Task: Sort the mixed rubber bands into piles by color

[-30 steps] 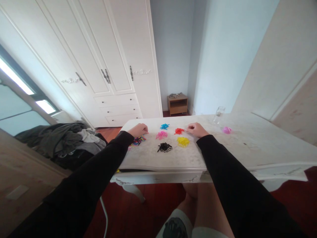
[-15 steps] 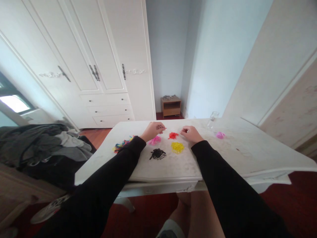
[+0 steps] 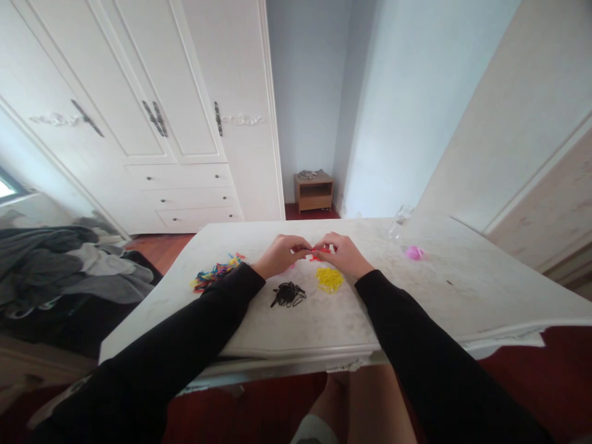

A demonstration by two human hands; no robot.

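My left hand (image 3: 285, 254) and my right hand (image 3: 340, 253) meet fingertip to fingertip over the far middle of the table, both pinched on a small red rubber band (image 3: 313, 249). Just below the right fingers lies a pile of red rubber bands (image 3: 317, 257), partly hidden by them. Yellow rubber bands (image 3: 329, 279) are heaped nearer, beside my right wrist. Closer still is a black heap of rubber bands (image 3: 288, 295). Pink rubber bands (image 3: 290, 267) barely show under my left hand. Mixed coloured rubber bands (image 3: 215, 274) lie left of my left forearm.
The white table (image 3: 407, 308) carries a clear glass jar (image 3: 399, 223) and a pink-purple object (image 3: 414, 252) at the far right. Grey clothes (image 3: 55, 262) are piled off its left end. A small wooden cabinet (image 3: 314, 192) stands beyond, near the white wardrobe (image 3: 194, 111).
My two hands have come together; the right moved left to meet the left at the red band. The view has tilted down and shifted slightly.
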